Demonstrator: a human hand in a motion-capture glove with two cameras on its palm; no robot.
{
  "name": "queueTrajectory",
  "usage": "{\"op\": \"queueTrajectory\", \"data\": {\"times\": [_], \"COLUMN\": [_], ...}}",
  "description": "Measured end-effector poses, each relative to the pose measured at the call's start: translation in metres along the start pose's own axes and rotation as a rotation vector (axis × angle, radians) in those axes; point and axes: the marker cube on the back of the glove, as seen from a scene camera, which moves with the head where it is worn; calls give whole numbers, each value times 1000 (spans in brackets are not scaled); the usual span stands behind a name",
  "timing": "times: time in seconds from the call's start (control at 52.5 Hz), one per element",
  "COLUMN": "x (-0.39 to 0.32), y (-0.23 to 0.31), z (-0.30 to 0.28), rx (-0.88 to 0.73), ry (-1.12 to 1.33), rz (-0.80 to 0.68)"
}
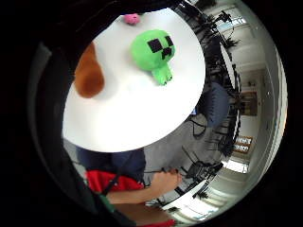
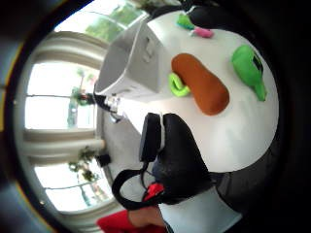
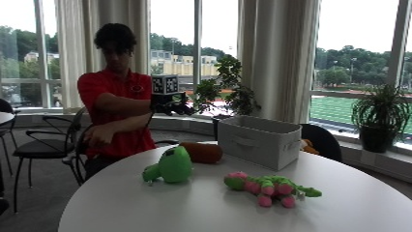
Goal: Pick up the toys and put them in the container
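Note:
My gloved right hand (image 3: 172,104) hangs in the air above the far edge of the round white table (image 3: 193,212), fingers relaxed and holding nothing; its thumb (image 2: 177,158) shows in the thumb side view. Below it lie a green block-faced plush (image 3: 170,166) (image 1: 154,52) (image 2: 248,68) and a brown-orange plush (image 3: 201,152) (image 1: 89,75) (image 2: 199,90) with a green loop (image 2: 177,85) at its end. The brown one lies against the grey-white fabric container (image 3: 260,140) (image 2: 131,63). A green and pink plush (image 3: 270,186) (image 2: 197,29) lies in front of the container.
The person sits behind the table with the bare left hand (image 3: 96,137) (image 1: 165,179) down at the table's edge. Black chairs (image 3: 38,145) stand at the left. Potted plants (image 3: 380,121) line the windowsill behind the container.

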Motion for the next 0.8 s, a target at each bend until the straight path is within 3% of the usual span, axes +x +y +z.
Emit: {"op": "queueTrajectory", "data": {"times": [0.799], "x": [14], "y": [-20], "z": [3], "rx": [12], "ry": [-67], "rz": [20]}}
